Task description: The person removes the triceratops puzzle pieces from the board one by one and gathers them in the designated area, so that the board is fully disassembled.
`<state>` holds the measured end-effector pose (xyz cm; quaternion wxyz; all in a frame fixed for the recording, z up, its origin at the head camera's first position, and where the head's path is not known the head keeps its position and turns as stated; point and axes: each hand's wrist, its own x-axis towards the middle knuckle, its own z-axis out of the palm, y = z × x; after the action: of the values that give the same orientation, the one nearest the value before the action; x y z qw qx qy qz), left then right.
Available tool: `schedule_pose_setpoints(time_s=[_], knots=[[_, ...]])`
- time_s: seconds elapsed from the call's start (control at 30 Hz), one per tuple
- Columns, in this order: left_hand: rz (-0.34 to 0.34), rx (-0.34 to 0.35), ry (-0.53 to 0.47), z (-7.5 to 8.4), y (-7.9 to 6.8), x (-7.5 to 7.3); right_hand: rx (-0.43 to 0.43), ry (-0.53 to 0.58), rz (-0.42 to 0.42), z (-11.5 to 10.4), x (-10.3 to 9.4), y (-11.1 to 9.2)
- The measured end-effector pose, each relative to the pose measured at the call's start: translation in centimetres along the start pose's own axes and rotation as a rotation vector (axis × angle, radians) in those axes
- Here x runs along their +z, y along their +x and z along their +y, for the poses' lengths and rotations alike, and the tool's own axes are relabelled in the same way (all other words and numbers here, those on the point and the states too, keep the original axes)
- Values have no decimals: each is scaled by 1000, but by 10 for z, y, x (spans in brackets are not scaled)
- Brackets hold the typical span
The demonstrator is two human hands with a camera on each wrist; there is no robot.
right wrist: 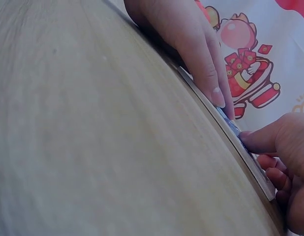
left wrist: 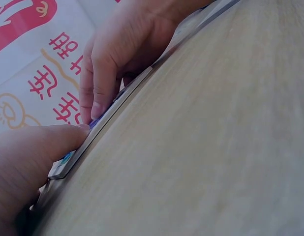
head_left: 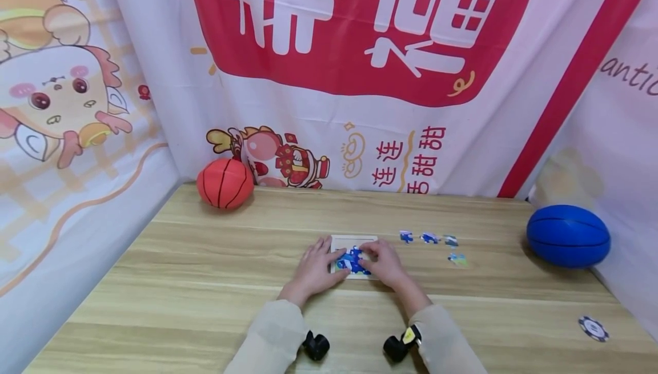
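Observation:
A shallow puzzle frame (head_left: 354, 238) with a pale rim lies on the table, partly filled with joined blue jigsaw pieces (head_left: 352, 261). My left hand (head_left: 316, 266) rests over its left side, thumb and fingers extended and touching the pieces. From the right, my right hand (head_left: 386, 262) bends its thumb and forefinger over a piece at the puzzle's right part and appears to pinch it; the fingers cover most of that piece. In the right wrist view, the right thumb (right wrist: 262, 139) touches the puzzle surface. The left thumb (left wrist: 68, 136) lies along the near edge in the left wrist view.
Right of the frame lie loose jigsaw pieces: one blue (head_left: 406, 237), another blue (head_left: 429, 238), and a greenish one (head_left: 457, 259) among several. A red ball (head_left: 225, 184) sits back left, a blue ball (head_left: 568, 236) right, a poker chip (head_left: 593, 328) front right. Printed cloth hangs behind.

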<state>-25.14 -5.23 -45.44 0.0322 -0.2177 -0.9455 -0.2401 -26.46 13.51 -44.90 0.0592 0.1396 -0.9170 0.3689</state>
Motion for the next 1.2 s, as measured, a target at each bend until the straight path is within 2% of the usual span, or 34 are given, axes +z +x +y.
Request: schedule_pose_setpoints(time_s=[0.33,0.67,0.97,1.2], knots=[[4,9,2,-2,1,0,18,31,33,0,4,1],[1,9,-7,-1,1,-1,6,166,35,-2,4,0],[-4,4,-2,0,1,-3,70,210,-4,0,3,3],[0,8,-3,0,1,-2,93,244,21,2,0,4]])
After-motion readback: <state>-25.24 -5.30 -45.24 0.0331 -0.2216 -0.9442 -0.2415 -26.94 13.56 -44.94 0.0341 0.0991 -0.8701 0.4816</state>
